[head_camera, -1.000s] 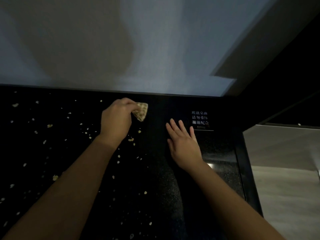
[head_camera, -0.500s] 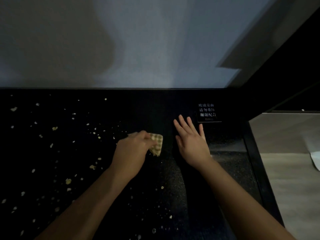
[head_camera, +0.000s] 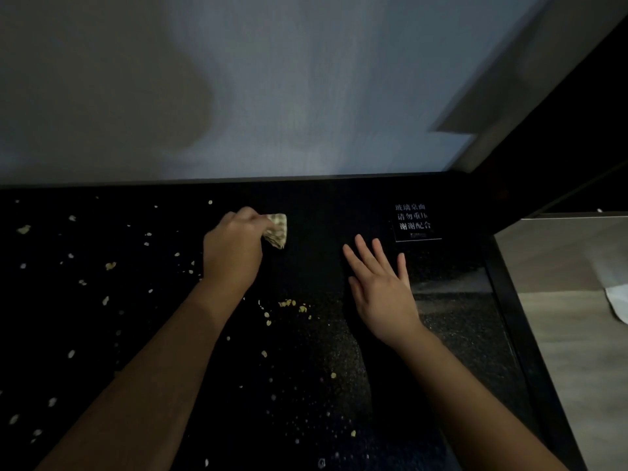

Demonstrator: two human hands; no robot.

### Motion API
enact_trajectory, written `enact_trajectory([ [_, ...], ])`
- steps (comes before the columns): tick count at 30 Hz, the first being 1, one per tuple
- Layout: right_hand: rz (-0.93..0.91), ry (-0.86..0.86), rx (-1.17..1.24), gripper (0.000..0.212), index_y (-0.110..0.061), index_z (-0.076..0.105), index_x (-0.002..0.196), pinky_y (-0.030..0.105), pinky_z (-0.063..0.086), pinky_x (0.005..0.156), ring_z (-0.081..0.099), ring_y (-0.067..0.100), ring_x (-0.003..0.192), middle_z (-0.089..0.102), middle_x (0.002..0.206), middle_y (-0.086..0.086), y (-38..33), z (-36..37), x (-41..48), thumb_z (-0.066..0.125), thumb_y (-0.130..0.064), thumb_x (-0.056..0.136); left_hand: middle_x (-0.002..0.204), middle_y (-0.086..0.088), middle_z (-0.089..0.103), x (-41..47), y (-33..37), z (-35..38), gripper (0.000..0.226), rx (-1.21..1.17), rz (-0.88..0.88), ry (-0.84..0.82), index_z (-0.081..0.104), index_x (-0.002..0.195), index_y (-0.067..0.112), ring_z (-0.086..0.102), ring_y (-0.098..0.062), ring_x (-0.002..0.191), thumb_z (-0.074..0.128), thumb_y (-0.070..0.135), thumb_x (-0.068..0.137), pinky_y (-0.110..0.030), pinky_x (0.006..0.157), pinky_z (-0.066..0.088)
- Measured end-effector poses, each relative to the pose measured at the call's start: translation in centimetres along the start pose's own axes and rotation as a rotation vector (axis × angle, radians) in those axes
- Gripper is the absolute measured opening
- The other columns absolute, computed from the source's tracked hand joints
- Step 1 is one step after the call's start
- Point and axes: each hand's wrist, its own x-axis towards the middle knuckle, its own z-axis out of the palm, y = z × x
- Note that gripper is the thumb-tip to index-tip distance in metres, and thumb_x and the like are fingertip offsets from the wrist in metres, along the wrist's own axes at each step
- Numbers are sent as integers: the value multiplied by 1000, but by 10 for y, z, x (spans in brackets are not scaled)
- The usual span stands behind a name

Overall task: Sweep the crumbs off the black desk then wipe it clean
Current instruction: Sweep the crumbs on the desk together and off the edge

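A small checked cloth is held bunched in the grip of the left hand, whose fingers are curled round it, close to the far edge of the black table. A corner of the fabric is left poking out to the right, presumably so that it can be dragged over the surface; whether it touches the table cannot be told. The right hand is laid flat, its fingers straight and slightly spread, towards the far right corner, just short of a small sign with white lettering. It is judged to be placed there as a brace, and perhaps as a stop against which sweepings can be gathered. Pale crumbs are scattered thickly over the left half of the table, and 1 small cluster lies between the 2 forearms. Few are seen around the right hand, so the sweeping is judged only partly done and the wiping not yet begun. A white tissue lies on the grey surface beyond the right edge.
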Motion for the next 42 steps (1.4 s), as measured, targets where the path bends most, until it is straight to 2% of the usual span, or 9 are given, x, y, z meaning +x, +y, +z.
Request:
enact_trajectory([
  [5, -2, 4, 5, 54, -33, 15, 152, 44, -13, 113, -12, 12, 145, 0, 160, -12, 1, 1, 1, 35, -30, 102, 103, 3, 63, -26, 11, -3, 38, 34, -6, -37, 70, 107, 29, 57, -18, 84, 65, 2, 80, -31, 61, 49],
  [10, 3, -39, 29, 55, -33, 16, 152, 45, -11, 115, -11, 13, 146, 1, 161, -11, 1, -3, 1, 36, -29, 102, 88, 3, 62, -76, 31, -6, 37, -22, 111, -137, 74, 92, 27, 57, -16, 70, 76, 1, 66, -26, 46, 45],
  [15, -17, -59, 22, 55, -36, 15, 151, 45, -11, 115, -13, 12, 145, -1, 160, -13, 2, -5, -20, 36, -26, 101, 86, 8, 60, -112, 40, -14, 36, -116, 240, -265, 74, 91, 30, 57, -11, 73, 76, 2, 68, -25, 47, 51],
  [22, 12, -45, -9, 53, -40, 14, 151, 47, -10, 115, -14, 12, 145, -2, 159, -16, 13, -3, -48, 35, -33, 102, 93, 0, 63, -58, 46, -20, 36, -170, 92, -89, 73, 101, 22, 59, -20, 82, 65, -4, 77, -34, 59, 52],
  [27, 47, -62, -51, 53, -42, 9, 151, 50, -9, 115, -16, 13, 145, -6, 158, -16, 16, -2, -51, 30, -40, 101, 110, 0, 60, -42, 70, 4, 35, -82, 201, -191, 68, 114, 28, 58, -20, 96, 59, 9, 85, -37, 76, 51],
  [32, 99, -60, -31, 54, -43, 9, 151, 49, -10, 114, -16, 13, 145, -7, 158, -16, 21, -5, -60, 30, -40, 101, 97, 0, 65, -78, 68, -1, 37, -120, 397, -249, 73, 100, 25, 63, -18, 81, 73, 3, 71, -31, 59, 51],
  [34, 109, -67, -24, 54, -42, 9, 150, 50, -9, 115, -16, 14, 145, -7, 159, -16, 21, -6, -63, 32, -39, 101, 100, 1, 64, -98, 67, -8, 39, -114, 452, -321, 72, 102, 27, 62, -17, 82, 75, 5, 70, -30, 56, 50],
  [39, 120, -95, -31, 54, -44, 9, 150, 51, -11, 114, -18, 16, 145, -8, 159, -15, 18, -4, -73, 32, -38, 101, 94, 7, 62, -140, 66, -18, 36, -151, 496, -407, 73, 90, 29, 61, -10, 78, 81, 10, 61, -26, 48, 53],
  [42, 114, -109, -41, 55, -45, 7, 150, 49, -14, 113, -21, 16, 144, -12, 157, -17, 14, -2, -83, 31, -39, 101, 96, 9, 61, -146, 65, -21, 35, -233, 438, -421, 72, 95, 28, 59, -9, 85, 76, 6, 69, -29, 54, 55],
])
